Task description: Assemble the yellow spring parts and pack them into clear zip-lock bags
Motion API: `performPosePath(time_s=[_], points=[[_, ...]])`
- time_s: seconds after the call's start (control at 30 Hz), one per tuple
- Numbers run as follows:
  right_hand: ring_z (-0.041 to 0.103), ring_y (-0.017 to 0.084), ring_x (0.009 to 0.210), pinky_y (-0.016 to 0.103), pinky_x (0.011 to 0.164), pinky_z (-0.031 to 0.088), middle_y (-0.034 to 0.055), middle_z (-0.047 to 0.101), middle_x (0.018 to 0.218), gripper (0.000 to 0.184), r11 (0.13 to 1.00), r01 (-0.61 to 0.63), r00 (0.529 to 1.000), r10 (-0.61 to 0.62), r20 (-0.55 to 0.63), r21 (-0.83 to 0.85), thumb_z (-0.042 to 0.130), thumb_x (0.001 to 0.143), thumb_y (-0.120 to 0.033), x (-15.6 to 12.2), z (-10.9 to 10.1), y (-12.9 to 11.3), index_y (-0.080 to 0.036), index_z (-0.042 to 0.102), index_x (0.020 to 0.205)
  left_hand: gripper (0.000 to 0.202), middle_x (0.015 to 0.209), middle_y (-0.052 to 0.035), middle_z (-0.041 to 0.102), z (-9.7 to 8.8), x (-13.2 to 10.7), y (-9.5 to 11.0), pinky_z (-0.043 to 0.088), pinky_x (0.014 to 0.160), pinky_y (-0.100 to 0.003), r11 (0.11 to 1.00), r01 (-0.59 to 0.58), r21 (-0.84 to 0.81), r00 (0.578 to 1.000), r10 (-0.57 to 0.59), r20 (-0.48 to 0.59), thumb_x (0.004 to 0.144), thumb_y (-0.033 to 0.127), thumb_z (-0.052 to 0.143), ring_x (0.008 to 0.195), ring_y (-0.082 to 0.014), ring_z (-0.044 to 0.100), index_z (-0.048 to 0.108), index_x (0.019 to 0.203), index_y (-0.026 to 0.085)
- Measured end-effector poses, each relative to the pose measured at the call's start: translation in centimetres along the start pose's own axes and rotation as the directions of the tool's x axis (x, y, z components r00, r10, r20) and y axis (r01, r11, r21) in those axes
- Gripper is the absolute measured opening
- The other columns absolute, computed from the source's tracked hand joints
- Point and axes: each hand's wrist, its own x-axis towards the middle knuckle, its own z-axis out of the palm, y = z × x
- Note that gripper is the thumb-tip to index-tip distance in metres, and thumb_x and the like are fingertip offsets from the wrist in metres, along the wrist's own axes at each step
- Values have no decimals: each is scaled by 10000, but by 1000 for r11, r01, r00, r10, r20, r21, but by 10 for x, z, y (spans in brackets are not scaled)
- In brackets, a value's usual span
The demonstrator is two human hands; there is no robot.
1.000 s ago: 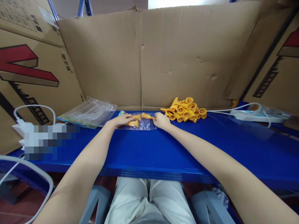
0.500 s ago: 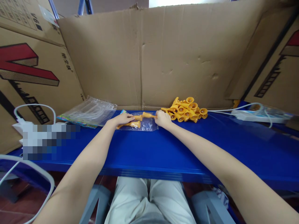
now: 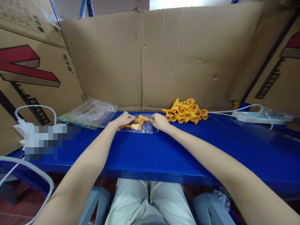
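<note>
Work surface: blue table (image 3: 150,153), backed on the far side by a cardboard panel (image 3: 182,56); both hands are on the middle of its far half.
Clear bag: a clear plastic bag (image 3: 150,128) lies flat between and under the hands, well apart from the table's near edge.
Yellow pieces at the bag: two flared yellow pieces (image 3: 134,126) lie at the bag's left part, flared ends to the right. They appear to be under the film, though glare prevents certainty.
Right hand: the right hand (image 3: 160,121) has its fingers drawn together about the narrow end of a third yellow piece (image 3: 145,118), whose flared end points left, close to the other two.
Left hand: the left hand (image 3: 125,119) rests over the bag's left end, fingers bent and close to the narrow ends of the pieces. Whether it pinches film, a piece, or only presses down cannot be told.
Yellow pile: a heap of like pieces (image 3: 185,111) lies just right of the right hand, against the panel's foot.
Spare bags: flat clear bags (image 3: 96,109) lie to the left of the left hand, a coloured print along their near edge.
Step in hand: judged to be feeding the third piece, flared end first, into the bag.
Next move calls for: in this inspector's judgement, a steady left end, the film lifted clear of the flared rim, and a level push leftward without snagging the neighbouring pieces.
</note>
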Motion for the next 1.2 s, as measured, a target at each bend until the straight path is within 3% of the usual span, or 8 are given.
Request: performPosePath(time_s=[0.2,0.3,0.43,0.6,0.73,0.87,1.03,1.2], points=[[623,150,856,256,775,476,134,589,1062,196,932,30,997,-1,-79,361,598,792,-183,8,15,4,-92,604,966,496,1279,-44,569,2,2,3,321,1027,-279,995,92,30,993,-89,-74,868,403,327,1220,-219,480,601,1201,158],[623,172,906,288,826,480,121,627,1015,187,904,118,993,-102,-60,412,627,747,-138,9,20,5,-98,638,930,547,1390,-80,441,2,4,5,248,1077,-265,986,162,49,983,-156,-100,888,378,295,1297,-190,390,476,1323,102],[550,205,1132,352,993,400,97,636,1136,287,871,282,957,-284,-54,402,571,765,-94,12,29,8,-139,653,1036,547,1437,-74,363,3,6,4,203,1099,-264,984,157,80,985,-151,-78,898,356,250,1338,-160,312,440,1347,109],[472,211,1238,372,1056,345,86,558,1284,388,869,285,949,-315,6,404,512,821,-151,17,39,12,-162,592,1200,561,1448,-75,352,5,7,2,165,1111,-254,981,137,135,990,-134,-32,898,345,223,1360,-162,259,433,1350,89],[487,216,1223,392,1050,352,73,560,1283,376,865,279,951,-309,4,416,519,836,-205,18,42,14,-192,595,1204,574,1489,-79,247,12,12,1,144,1123,-351,963,143,229,989,-150,12,901,373,204,1381,-208,184,385,1385,125],[571,211,1118,382,989,408,73,648,1149,286,819,346,933,-352,-76,457,555,837,-291,15,38,11,-196,660,1085,608,1513,-81,133,18,15,2,104,1119,-434,953,147,266,976,-183,117,906,415,170,1397,-228,66,275,1437,139],[615,193,1021,345,926,442,96,684,1046,230,722,427,902,-382,-201,544,601,809,-296,6,26,1,-150,693,962,641,1519,-65,77,14,10,5,79,1125,-386,977,72,201,974,-112,195,895,445,174,1399,-190,7,210,1456,137],[618,183,1035,345,940,437,80,673,1099,256,648,367,900,-428,-80,668,530,847,-233,3,20,-2,-160,681,1040,646,1514,-31,131,9,7,4,82,1128,-334,990,54,131,977,-80,198,863,445,270,1400,-183,29,268,1443,160]])
